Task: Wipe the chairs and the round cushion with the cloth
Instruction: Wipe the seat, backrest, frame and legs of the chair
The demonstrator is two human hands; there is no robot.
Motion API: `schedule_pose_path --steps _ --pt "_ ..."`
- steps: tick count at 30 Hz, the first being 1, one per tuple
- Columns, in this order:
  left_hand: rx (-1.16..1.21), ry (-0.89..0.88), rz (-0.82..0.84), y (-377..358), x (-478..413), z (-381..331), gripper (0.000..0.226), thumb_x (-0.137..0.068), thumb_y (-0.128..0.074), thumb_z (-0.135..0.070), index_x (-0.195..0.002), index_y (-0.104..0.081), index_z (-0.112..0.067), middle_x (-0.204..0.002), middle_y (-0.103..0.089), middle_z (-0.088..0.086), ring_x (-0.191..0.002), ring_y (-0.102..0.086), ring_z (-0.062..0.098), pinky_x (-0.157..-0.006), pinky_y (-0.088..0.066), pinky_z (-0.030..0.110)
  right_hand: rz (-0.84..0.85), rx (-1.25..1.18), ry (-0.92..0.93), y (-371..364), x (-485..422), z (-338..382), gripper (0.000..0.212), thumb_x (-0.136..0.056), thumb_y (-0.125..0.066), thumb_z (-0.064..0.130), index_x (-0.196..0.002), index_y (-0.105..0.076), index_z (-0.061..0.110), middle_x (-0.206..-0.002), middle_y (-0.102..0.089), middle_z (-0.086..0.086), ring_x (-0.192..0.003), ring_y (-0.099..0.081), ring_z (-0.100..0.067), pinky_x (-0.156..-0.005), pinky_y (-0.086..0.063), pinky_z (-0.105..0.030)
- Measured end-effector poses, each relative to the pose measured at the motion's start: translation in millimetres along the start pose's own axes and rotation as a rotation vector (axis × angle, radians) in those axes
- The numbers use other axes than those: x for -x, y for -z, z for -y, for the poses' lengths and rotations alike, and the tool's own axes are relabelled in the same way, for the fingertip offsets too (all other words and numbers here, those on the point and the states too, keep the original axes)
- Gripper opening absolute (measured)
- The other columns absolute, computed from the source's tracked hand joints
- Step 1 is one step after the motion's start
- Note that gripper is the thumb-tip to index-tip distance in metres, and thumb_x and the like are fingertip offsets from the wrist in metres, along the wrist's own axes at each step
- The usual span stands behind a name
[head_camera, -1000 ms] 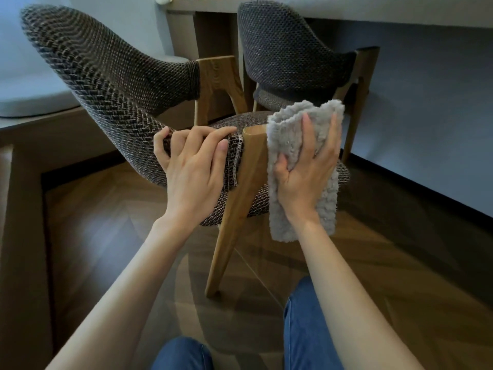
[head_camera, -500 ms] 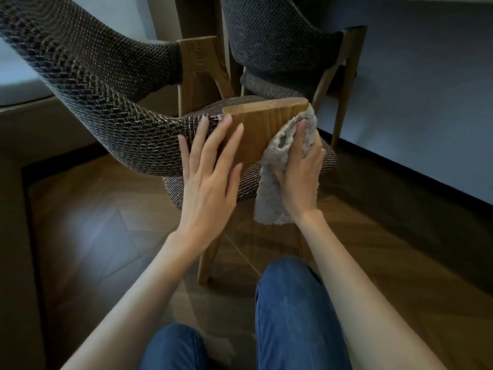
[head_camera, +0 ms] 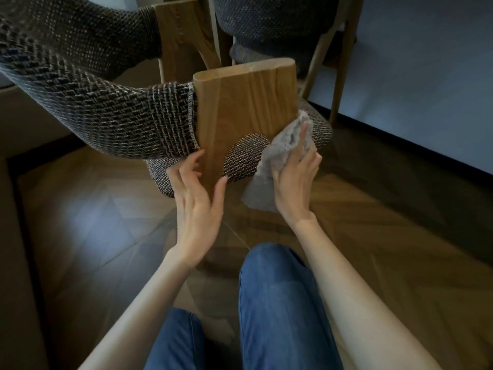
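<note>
Currently the cloth sits bunched under the right hand, fingers lightly curled over it and thumb pinching, pressed to the near chair where its wooden leg meets the seat edge. Cloth looks soft, light and floppy, so it is best kept wadded in the palm. Left hand has loose, nearly straight fingers beside the leg, gripping nothing. Second chair stands behind, on a wood floor.

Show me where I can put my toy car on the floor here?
Bare floor lies left of the left hand, and right of the right hand up to the wall. Crowded around the wooden leg: both hands, cloth.
</note>
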State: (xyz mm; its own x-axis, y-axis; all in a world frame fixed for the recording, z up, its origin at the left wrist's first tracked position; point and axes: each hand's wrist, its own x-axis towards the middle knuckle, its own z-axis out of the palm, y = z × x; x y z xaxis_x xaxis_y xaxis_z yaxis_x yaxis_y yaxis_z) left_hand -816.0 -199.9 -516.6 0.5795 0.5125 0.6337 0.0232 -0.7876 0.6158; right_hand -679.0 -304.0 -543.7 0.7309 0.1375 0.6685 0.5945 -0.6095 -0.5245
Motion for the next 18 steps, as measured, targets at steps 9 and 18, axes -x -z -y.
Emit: schedule_pose_path --steps 9,18 --pt "0.127 0.271 -0.03 -24 -12 10 0.056 -0.096 -0.055 -0.022 -0.132 -0.021 0.004 -0.135 -0.035 0.008 -0.128 -0.038 0.016 -0.111 -0.031 0.036 0.112 0.139 -0.122 -25 36 -43 0.078 -0.089 -0.066 0.011 -0.148 -0.017 0.001 -0.13 -0.045 -0.032 -0.109 -0.05 -0.042 -0.096 -0.042 -0.045" --pt "0.071 0.267 0.064 -19 -16 29 0.05 -0.093 -0.059 -0.028 -0.127 -0.04 0.003 -0.121 -0.056 0.02 -0.112 -0.055 0.033 -0.095 -0.044 0.053 0.606 0.109 -0.458 -50 57 -105 0.065 -0.095 -0.054 0.014 -0.144 -0.017 -0.006 -0.144 -0.03 -0.022 -0.13 -0.034 -0.036 -0.107 -0.028 -0.039"
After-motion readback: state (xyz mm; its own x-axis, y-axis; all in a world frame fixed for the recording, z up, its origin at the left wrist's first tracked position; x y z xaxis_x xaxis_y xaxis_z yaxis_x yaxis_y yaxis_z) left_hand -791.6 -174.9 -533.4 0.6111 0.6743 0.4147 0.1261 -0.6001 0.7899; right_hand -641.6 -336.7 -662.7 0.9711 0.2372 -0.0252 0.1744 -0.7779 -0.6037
